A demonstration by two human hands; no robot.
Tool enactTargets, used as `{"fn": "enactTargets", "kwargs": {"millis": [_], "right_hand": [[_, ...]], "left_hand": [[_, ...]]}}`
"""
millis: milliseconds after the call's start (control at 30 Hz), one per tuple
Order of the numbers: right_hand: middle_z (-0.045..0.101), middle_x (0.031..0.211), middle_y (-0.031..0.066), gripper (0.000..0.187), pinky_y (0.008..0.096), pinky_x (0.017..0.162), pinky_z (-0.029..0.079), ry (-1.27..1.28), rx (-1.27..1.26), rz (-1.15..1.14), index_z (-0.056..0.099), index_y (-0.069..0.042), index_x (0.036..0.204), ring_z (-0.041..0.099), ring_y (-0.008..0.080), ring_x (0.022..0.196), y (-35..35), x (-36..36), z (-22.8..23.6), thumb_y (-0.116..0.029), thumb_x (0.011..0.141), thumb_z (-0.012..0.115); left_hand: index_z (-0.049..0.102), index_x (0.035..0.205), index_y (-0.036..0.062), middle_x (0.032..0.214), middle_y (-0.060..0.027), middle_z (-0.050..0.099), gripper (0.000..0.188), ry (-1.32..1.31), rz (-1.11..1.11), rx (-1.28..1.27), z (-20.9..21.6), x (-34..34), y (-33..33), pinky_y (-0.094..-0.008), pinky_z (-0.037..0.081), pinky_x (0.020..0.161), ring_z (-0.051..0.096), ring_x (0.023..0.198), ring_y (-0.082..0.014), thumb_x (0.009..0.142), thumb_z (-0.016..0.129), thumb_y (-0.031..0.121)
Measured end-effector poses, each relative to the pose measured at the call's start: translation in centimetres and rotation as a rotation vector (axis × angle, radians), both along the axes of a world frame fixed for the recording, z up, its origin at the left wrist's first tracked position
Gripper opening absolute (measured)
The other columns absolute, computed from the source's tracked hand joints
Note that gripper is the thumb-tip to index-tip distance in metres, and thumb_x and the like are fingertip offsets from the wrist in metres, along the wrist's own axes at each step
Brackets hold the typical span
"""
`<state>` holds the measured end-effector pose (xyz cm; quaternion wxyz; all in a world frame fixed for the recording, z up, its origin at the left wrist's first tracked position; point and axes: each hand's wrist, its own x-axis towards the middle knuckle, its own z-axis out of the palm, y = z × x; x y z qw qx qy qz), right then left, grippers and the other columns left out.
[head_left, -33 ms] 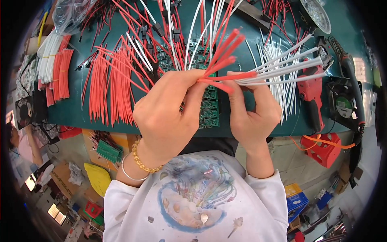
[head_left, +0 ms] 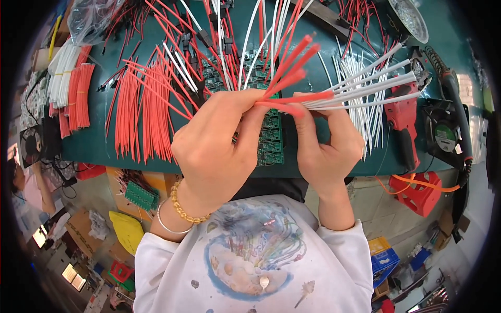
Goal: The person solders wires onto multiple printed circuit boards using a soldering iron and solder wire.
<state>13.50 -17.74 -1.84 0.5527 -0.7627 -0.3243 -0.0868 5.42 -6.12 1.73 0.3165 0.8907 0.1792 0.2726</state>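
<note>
Above the table's near edge my left hand (head_left: 222,141) pinches a small bunch of red wires (head_left: 290,75) between thumb and fingers, their ends fanned up and to the right. Facing it, my right hand (head_left: 331,138) is closed on several white wires (head_left: 378,83), which spread out to the right. Some red wire ends cross over the white ones at the right fingertips. Partly hidden beneath both hands lies a panel of green circuit boards (head_left: 271,138), with red and white wires rising from its far part.
Loose red wires (head_left: 156,115) lie left, tied white bundles (head_left: 61,78) and red bundles (head_left: 82,94) farther left. More loose white wires (head_left: 365,128) lie right, near a red-and-black hand tool (head_left: 403,125) and a small black fan (head_left: 445,133). A metal dish (head_left: 412,21) sits far right.
The red wire tips have shifted slightly to the right, and the white wire tips slightly to the left. Both hands keep their grip almost in place.
</note>
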Motion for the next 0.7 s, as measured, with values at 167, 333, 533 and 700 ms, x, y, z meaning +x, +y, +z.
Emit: {"fn": "enactTargets", "kwargs": {"millis": [167,333,533,700], "right_hand": [[0.064,0.076,0.0114,0.016,0.0310,0.055,0.047,-0.046,0.013,-0.006,0.063,0.002,0.086,0.060,0.0248,0.062,-0.04,0.05,-0.08,0.006,0.072,0.071],[0.062,0.074,0.0107,0.015,0.0313,0.053,0.045,-0.047,0.038,0.004,0.063,0.002,0.085,0.058,0.0245,0.060,0.09,0.21,-0.25,0.006,0.072,0.071],[0.059,0.071,0.0105,0.015,0.0325,0.051,0.043,-0.079,0.021,0.004,0.062,0.002,0.082,0.054,0.0245,0.058,0.11,0.14,-0.31,0.007,0.072,0.071],[0.059,0.073,0.0111,0.017,0.0330,0.051,0.043,-0.139,0.032,0.009,0.061,0.002,0.084,0.055,0.0254,0.059,0.30,0.22,-0.38,0.008,0.071,0.070]], "left_hand": [[0.065,0.085,-0.0004,0.073,-0.0095,0.063,0.013,-0.102,-0.025,0.008,-0.52,0.29,0.09,-0.0282,0.047,0.049,0.061,0.056,-0.0212,0.074,0.072,-0.003],[0.064,0.085,-0.0014,0.073,-0.0089,0.064,0.013,-0.066,-0.009,-0.050,-0.22,0.31,-0.02,-0.0257,0.047,0.047,0.061,0.055,-0.0173,0.075,0.073,-0.002],[0.064,0.086,-0.0029,0.073,-0.0094,0.064,0.014,-0.090,-0.022,-0.025,-0.36,0.22,0.08,-0.0246,0.047,0.047,0.061,0.056,-0.0161,0.075,0.073,-0.003],[0.064,0.087,-0.0033,0.073,-0.0096,0.064,0.014,-0.100,-0.031,-0.047,-0.51,0.25,0.08,-0.0246,0.048,0.048,0.062,0.057,-0.0162,0.076,0.072,-0.004]]}}
